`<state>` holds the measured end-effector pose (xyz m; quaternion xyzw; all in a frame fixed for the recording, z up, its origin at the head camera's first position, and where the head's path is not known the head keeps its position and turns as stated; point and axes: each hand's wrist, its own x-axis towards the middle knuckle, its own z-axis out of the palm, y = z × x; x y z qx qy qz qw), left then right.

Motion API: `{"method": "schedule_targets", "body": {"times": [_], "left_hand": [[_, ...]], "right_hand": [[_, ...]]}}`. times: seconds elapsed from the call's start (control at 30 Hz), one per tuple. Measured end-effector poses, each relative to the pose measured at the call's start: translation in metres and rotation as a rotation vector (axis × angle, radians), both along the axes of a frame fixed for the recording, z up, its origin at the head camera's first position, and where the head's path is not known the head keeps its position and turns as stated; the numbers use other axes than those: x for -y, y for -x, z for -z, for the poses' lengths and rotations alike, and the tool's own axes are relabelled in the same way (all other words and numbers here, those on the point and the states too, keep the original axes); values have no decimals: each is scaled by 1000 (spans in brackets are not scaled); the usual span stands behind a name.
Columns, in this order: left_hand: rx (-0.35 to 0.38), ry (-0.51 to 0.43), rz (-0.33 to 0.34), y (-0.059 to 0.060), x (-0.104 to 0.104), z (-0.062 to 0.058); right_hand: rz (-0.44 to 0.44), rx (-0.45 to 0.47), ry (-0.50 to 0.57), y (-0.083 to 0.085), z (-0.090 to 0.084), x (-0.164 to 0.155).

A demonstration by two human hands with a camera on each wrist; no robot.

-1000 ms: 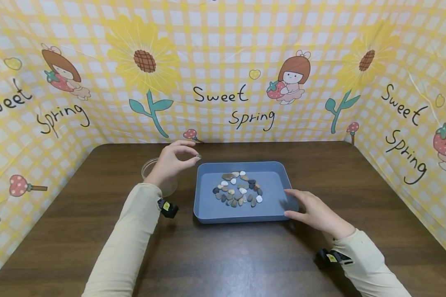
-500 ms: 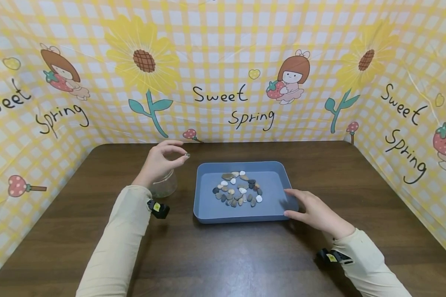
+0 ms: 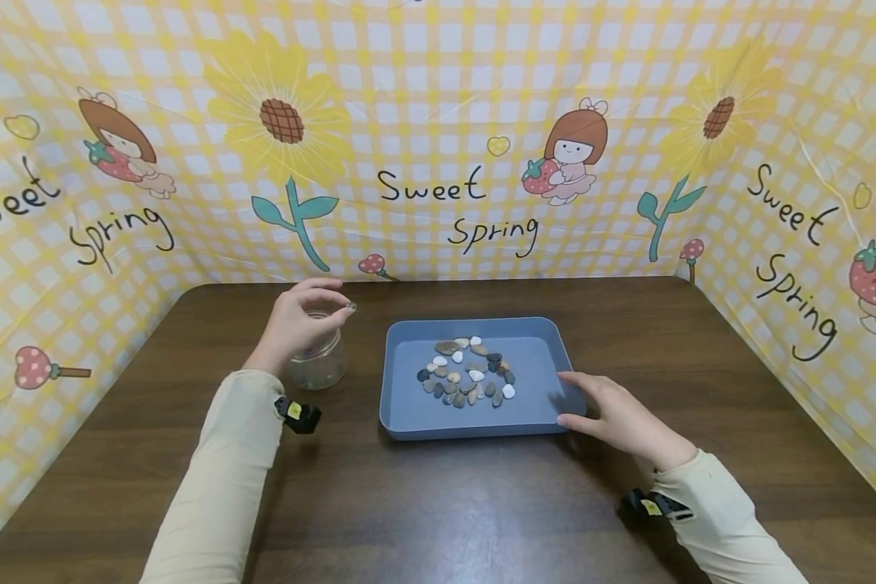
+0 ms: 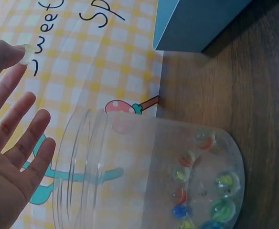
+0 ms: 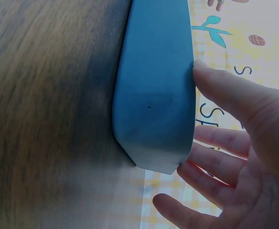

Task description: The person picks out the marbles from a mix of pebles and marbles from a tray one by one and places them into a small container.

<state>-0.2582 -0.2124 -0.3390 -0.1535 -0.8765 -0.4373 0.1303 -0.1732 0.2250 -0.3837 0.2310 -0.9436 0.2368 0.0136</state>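
Left hand (image 3: 297,319) raised above the clear jar (image 3: 319,362), thumb and forefinger pinching a small glassy marble (image 3: 350,306); remaining fingers loosely spread. In the left wrist view, the same marble (image 4: 25,54) sits at the fingertips (image 4: 8,52), above and to one side of the jar mouth (image 4: 77,167), not touching the rim. Inside the jar, several coloured marbles (image 4: 204,191) gathered on the bottom.

Right hand (image 3: 613,414) resting flat against the right side of the blue tray (image 3: 547,405), fingers straight and relaxed, holding nothing. In the right wrist view, thumb (image 5: 225,90) pressed on the tray's rim (image 5: 187,71), other fingers reaching past the tray's corner (image 5: 154,157).

On the tray floor, a cluster of small pebbles (image 3: 467,373) in grey, brown, white and black, near the middle. Tray and jar standing on a dark wooden table (image 3: 438,503), jar just left of the tray, the two apart. Behind and at both sides, a yellow checked backdrop (image 3: 438,122) with sunflowers, cartoon girls and the words "Sweet Spring". Cream sleeves (image 3: 219,478) on both arms.
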Motion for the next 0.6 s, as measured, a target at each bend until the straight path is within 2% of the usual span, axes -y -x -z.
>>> {"method": "schedule_targets", "body": {"times": [0.13,0.47,0.6], "left_hand": [[8,6,-20,-2,3,0],[79,-13,-63,-4,18,8],[80,-24,-77,-4,24,11]], "right_hand": [[1,3,-1,0,0,0],[-2,1,-2,0,0,0],[0,3,1,0,0,0]]}}
